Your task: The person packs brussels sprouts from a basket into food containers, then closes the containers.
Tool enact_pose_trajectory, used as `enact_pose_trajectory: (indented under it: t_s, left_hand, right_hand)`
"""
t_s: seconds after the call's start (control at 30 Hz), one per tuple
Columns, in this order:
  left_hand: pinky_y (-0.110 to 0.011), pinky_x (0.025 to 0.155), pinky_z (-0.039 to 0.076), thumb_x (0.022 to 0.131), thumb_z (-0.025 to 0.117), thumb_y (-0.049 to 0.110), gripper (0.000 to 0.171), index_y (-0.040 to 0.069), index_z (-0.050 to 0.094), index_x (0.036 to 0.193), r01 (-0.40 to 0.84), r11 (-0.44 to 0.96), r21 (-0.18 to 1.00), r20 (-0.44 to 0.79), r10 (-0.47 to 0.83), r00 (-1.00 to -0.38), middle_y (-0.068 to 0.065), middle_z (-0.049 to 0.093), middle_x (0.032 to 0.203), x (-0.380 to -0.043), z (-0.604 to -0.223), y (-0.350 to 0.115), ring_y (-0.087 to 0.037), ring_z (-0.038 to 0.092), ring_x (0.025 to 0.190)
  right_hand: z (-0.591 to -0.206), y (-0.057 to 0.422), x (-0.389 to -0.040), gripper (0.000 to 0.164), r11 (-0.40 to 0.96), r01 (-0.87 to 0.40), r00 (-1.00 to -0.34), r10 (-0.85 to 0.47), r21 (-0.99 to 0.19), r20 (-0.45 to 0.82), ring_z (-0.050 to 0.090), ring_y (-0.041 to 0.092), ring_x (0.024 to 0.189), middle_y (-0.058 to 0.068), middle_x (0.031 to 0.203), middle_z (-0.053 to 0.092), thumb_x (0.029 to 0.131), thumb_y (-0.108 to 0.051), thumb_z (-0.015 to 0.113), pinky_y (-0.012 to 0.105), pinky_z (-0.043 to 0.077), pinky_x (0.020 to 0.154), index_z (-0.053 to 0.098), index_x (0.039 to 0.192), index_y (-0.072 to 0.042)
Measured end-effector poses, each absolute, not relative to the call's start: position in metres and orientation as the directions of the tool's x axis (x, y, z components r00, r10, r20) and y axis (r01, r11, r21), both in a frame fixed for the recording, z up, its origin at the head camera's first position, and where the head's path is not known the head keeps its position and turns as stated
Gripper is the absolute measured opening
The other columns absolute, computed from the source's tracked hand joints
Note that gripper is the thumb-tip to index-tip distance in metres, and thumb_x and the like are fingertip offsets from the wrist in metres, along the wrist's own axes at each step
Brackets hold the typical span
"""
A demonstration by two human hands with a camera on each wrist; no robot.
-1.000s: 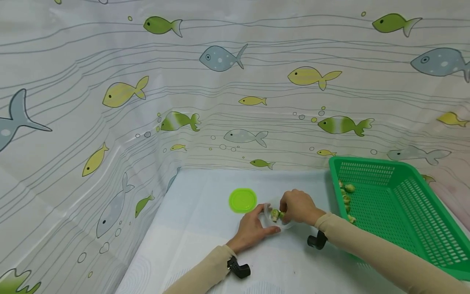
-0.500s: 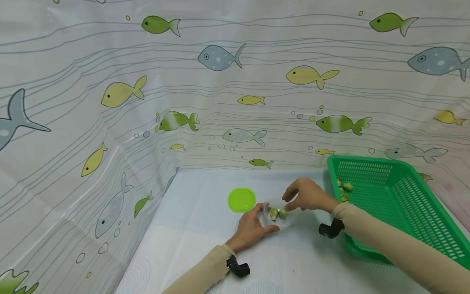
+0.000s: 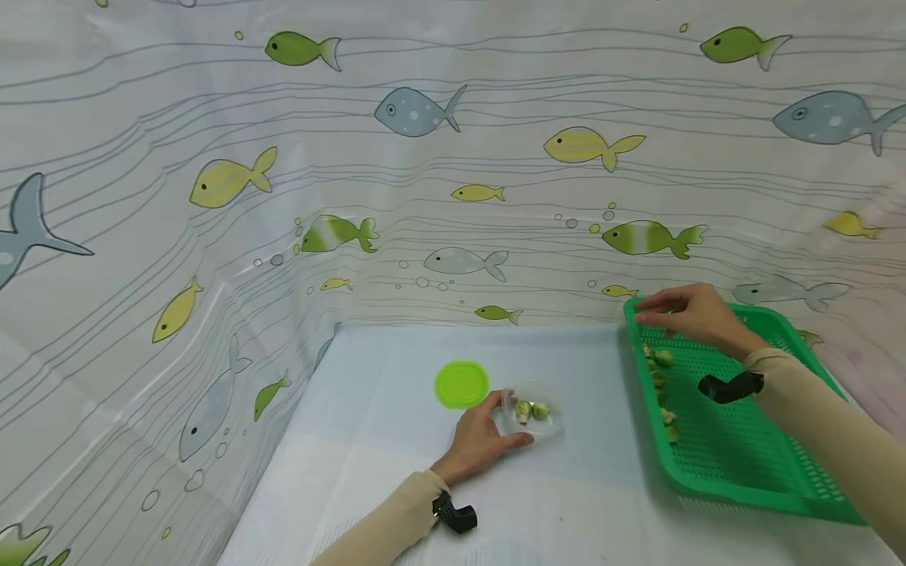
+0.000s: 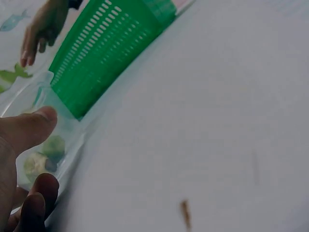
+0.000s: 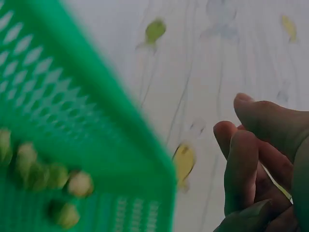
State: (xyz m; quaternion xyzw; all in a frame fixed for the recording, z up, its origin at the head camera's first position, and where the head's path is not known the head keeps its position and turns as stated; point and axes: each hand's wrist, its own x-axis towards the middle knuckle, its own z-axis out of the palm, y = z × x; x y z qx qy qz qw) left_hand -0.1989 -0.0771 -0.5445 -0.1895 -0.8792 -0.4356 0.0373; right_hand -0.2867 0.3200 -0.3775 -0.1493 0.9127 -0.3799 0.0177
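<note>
My left hand (image 3: pixel 476 442) holds the side of a clear round plastic tub (image 3: pixel 548 428), thumb and fingers curled round it. The tub stands on the table with two Brussels sprouts (image 3: pixel 541 411) inside. Over the far left corner of a green basket (image 3: pixel 736 494) hovers my right hand (image 3: pixel 697 318), its fingers loosely bent and nothing between them. Several more sprouts (image 3: pixel 664 358) lie along the basket's left inner wall. The right wrist view shows these sprouts (image 5: pixel 66 215) below and to the left of the hand, apart from its fingers.
A bright green round lid (image 3: pixel 462 384) lies flat behind the left hand, to the left of the tub. White cloth (image 3: pixel 382 409) covers the table. A fish-patterned sheet (image 3: pixel 460 220) hangs at the back and left.
My right hand has let go of a sprout in the tub and moved right and up, over the basket. My left hand stays at the tub.
</note>
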Motion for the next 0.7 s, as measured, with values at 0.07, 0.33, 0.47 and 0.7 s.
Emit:
enact_pose_trajectory:
  t_s: [0.07, 0.33, 0.47, 0.7]
  left_hand:
    - [-0.02, 0.057, 0.039, 0.078, 0.093, 0.044, 0.082, 0.012, 0.059, 0.145, 0.361, 0.549, 0.754, 0.228, 0.297, -0.927, -0.01, 0.071, 0.137, -0.199, -0.545, -0.078, 0.001, 0.042, 0.054]
    - [-0.02, 0.056, 0.039, 0.077, 0.094, 0.044, 0.082, 0.012, 0.06, 0.144, 0.356, 0.546, 0.758, 0.227, 0.29, -0.929, -0.011, 0.072, 0.135, -0.198, -0.545, -0.078, 0.001, 0.042, 0.054]
    - [-0.02, 0.058, 0.039, 0.077, 0.094, 0.045, 0.081, 0.012, 0.06, 0.144, 0.351, 0.552, 0.756, 0.222, 0.288, -0.931, -0.01, 0.072, 0.135, -0.198, -0.544, -0.077, 0.001, 0.041, 0.055]
    - [-0.019, 0.056, 0.038, 0.079, 0.093, 0.045, 0.08, 0.012, 0.06, 0.144, 0.371, 0.545, 0.752, 0.235, 0.305, -0.923, -0.01, 0.073, 0.13, -0.201, -0.546, -0.077, 0.002, 0.041, 0.053]
  right_hand:
    - [-0.39, 0.337, -0.29, 0.044, 0.68, -0.24, -0.962, -0.264, -0.692, 0.074, 0.07, 0.014, 0.077, 0.021, 0.117, 0.075, 0.102, -0.034, 0.073, 0.035, 0.058, 0.071, 0.072, 0.132, -0.003]
    - [-0.44, 0.38, -0.295, 0.055, 0.761, -0.167, -0.975, -0.223, -0.627, -0.01, 0.076, 0.026, 0.083, 0.031, 0.128, 0.07, 0.105, -0.035, 0.069, 0.051, 0.059, 0.081, 0.062, 0.142, 0.005]
    - [-0.456, 0.389, -0.297, 0.054, 0.759, -0.162, -0.968, -0.246, -0.631, -0.047, 0.077, 0.028, 0.083, 0.034, 0.129, 0.068, 0.104, -0.029, 0.07, 0.054, 0.06, 0.082, 0.06, 0.142, 0.009]
    - [-0.47, 0.389, -0.303, 0.055, 0.762, -0.133, -0.957, -0.265, -0.633, -0.117, 0.077, 0.024, 0.084, 0.034, 0.133, 0.067, 0.101, -0.031, 0.074, 0.051, 0.061, 0.083, 0.063, 0.139, 0.008]
